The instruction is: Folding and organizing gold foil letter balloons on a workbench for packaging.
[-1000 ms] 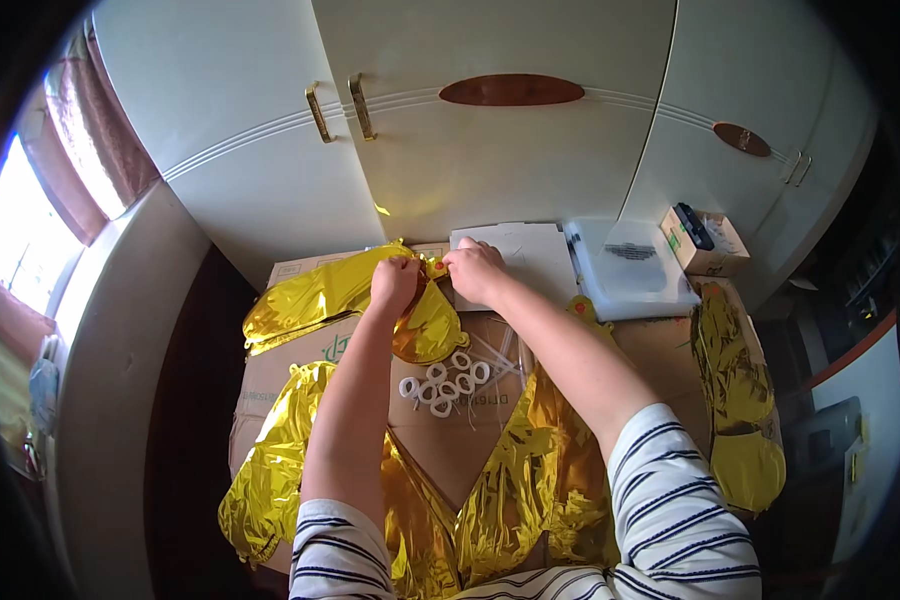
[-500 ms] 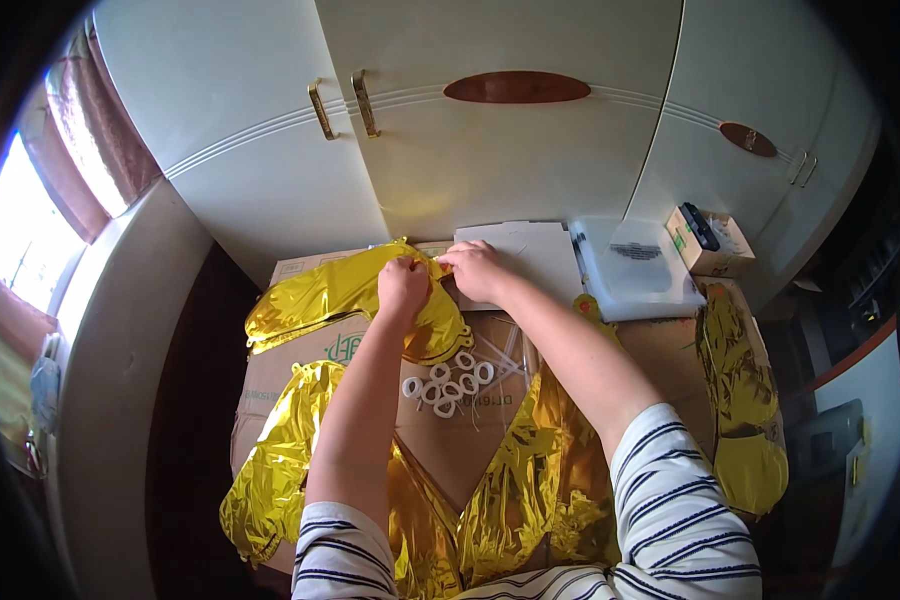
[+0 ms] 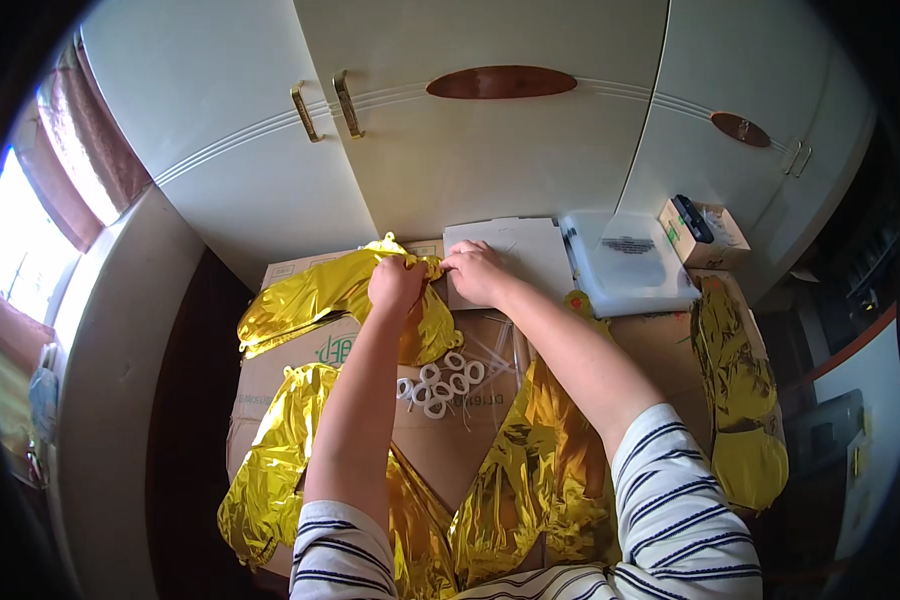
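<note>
A flat, shiny gold foil balloon [image 3: 295, 303] lies across the far left of the cardboard. My left hand [image 3: 397, 285] is closed on its far right end, fingers curled round the crumpled foil. Beside it, my right hand [image 3: 475, 274] pinches the tip of the same foil between thumb and fingers; whatever else is in the pinch is too small to make out. A cluster of several white rings [image 3: 435, 407] lies nearer me between my forearms. Clear thin straws [image 3: 498, 352] rest just beyond the rings, partly beside my right forearm.
More gold foil balloons lie at the left [image 3: 270, 470], at the near middle [image 3: 505, 500] and at the right edge [image 3: 740, 400] of the cardboard box [image 3: 445, 450]. A white flat box [image 3: 530, 255], a clear plastic case [image 3: 630, 285] and a small open carton [image 3: 715, 255] stand along the cabinet [image 3: 500, 150].
Both hands stay at the balloon's end, with the fingers shifting slightly and the foil tip pulled a little more between them. The whole view has shifted slightly.
</note>
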Motion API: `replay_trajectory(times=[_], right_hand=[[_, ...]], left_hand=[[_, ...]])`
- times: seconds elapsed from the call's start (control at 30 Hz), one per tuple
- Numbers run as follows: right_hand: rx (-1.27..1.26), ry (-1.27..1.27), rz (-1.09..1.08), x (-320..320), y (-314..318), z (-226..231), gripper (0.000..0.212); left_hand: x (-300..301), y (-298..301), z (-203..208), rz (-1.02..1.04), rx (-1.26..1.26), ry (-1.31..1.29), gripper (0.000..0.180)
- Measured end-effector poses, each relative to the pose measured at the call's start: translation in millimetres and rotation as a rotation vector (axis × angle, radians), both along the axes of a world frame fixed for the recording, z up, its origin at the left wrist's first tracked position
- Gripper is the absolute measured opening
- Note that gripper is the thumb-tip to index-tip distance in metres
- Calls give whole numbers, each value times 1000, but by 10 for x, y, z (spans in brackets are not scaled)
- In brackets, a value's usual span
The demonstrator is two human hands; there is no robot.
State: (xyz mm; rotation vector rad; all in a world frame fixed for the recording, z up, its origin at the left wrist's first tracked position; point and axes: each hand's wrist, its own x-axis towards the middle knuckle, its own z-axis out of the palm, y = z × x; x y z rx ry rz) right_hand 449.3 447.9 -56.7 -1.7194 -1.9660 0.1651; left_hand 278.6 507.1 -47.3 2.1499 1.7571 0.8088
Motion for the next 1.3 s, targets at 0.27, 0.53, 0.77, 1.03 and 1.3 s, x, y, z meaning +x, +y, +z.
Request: replay_trajectory(times=[0.27,0.53,0.77,1.03,1.3], right_hand=[[26,-101,50,-90,18,51,36],[-42,-213,91,-322,101,47,42],[15,-143,57,-265,108,-1,42],[-88,-355,11,-304,-38,178,36],[106,-375,194,-346,41,156,26]], left_hand=[[-277,212,-44,-166,-173,-239,42],[-332,65,117,-239,-361,-440,41],[-251,12,112,-280,-154,-214,38],[-367,136,-50,-265,-129,-325,28],[-318,109,-25,-242,-135,-342,25]])
